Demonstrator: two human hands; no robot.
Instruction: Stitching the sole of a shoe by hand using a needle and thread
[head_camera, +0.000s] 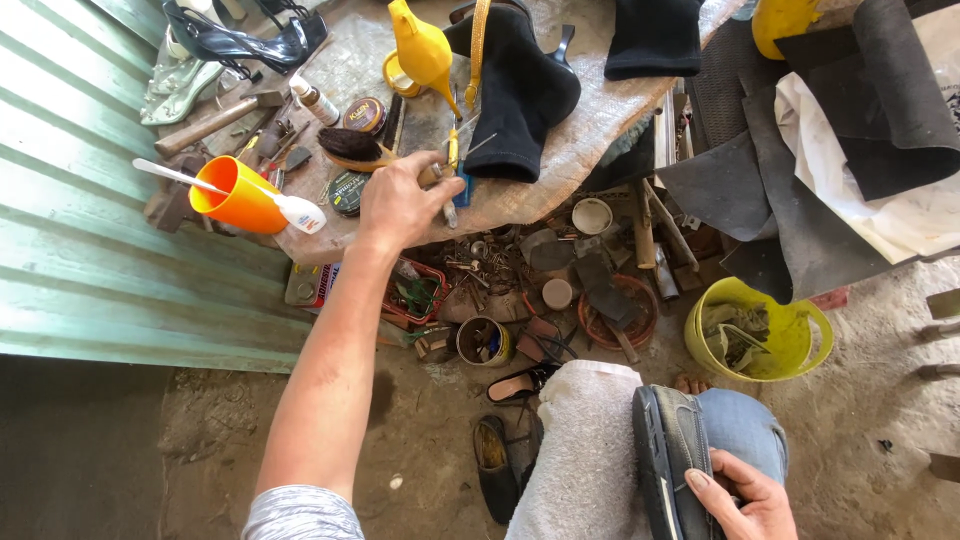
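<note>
My left hand (398, 205) is clenched round a slim tool (450, 190) on the bench; its long axis runs away from my fingers, tip upward. My right hand (745, 495) grips the shoe (668, 450) on my knee, sole edge leftward, toe pointing away from me.

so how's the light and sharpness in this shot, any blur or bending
Head view: flat daylight, soft shadows under the workbench, no strong glare. The left hand at the brush is slightly motion-soft; the right hand holding the shoe looks sharp. Wide-lens bending shows on the green corrugated wall at the edge.
</note>
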